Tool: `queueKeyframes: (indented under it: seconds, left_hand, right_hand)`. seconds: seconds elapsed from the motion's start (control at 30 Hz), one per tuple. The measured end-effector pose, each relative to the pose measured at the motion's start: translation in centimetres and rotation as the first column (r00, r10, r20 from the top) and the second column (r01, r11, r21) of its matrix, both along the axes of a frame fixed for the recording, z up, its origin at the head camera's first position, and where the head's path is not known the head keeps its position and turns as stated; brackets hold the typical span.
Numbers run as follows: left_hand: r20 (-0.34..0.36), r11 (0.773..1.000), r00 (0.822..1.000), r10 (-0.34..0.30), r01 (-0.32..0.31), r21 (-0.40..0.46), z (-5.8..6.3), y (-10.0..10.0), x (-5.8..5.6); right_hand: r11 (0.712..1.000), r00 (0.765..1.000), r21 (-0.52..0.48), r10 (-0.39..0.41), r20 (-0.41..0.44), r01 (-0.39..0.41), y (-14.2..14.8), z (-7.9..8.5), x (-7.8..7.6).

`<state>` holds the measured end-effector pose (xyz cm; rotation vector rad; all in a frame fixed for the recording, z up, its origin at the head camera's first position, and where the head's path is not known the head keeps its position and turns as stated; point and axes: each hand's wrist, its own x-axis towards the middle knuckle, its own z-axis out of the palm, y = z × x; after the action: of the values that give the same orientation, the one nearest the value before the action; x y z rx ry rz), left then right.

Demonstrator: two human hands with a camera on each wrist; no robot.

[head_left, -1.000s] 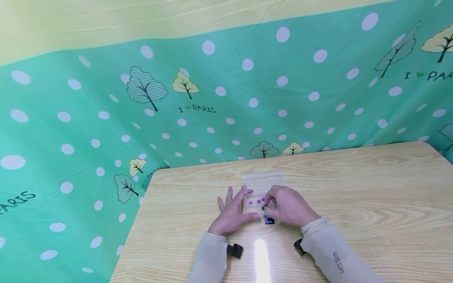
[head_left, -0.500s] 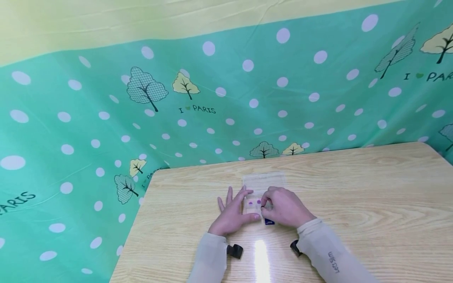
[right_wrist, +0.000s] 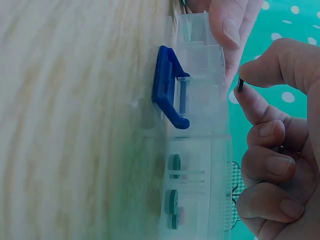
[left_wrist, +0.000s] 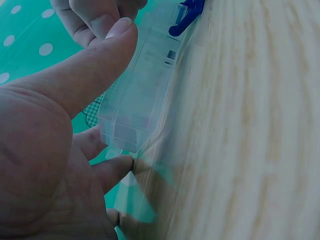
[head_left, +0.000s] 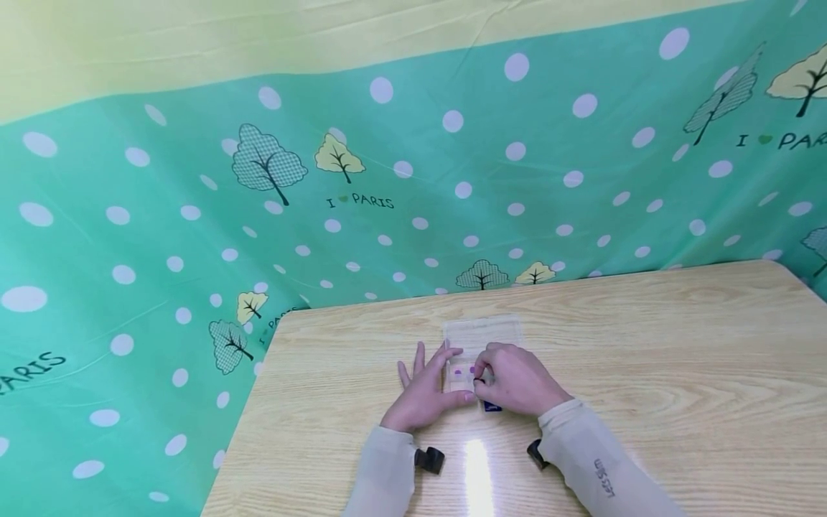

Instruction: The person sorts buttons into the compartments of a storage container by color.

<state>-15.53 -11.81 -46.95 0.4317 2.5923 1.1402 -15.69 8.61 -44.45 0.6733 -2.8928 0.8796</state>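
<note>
A clear plastic compartment box [head_left: 461, 386] lies on the table with its lid [head_left: 481, 330] open toward the back. My left hand [head_left: 423, 396] is spread around its left end, thumb along the front rim and index finger reaching over the box. Between thumb and index finger, my right hand [head_left: 520, 380] pinches a small thin dark disc [right_wrist: 240, 85] above the rim. Several dark green discs [right_wrist: 173, 202] show through the wall in the right wrist view. Purple dots [head_left: 458, 373] show inside the box in the head view. A blue latch [right_wrist: 162, 82] sticks out from the front.
The wood-grain table [head_left: 646, 345] spreads around the box. Behind it hangs a green dotted curtain [head_left: 420, 187] printed with trees. Black wrist devices [head_left: 429, 459] sit at both cuffs, and a bright light streak [head_left: 478, 474] reflects off the tabletop near the front.
My right hand has shifted left over the box, still pinching the dark disc, and covers more of the purple dots. My left hand has stayed in place.
</note>
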Motion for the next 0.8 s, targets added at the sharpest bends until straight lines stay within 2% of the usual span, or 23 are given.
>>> queueKeyframes:
  seconds: [0.8]
  left_hand:
    - [-0.005, 1.0, 1.0, -0.005, 0.005, 0.019, -0.04, -0.03, -0.12]
  right_hand:
    - [0.999, 1.0, 0.027, 0.029, -0.011, -0.029, -0.47, -0.67, -0.33]
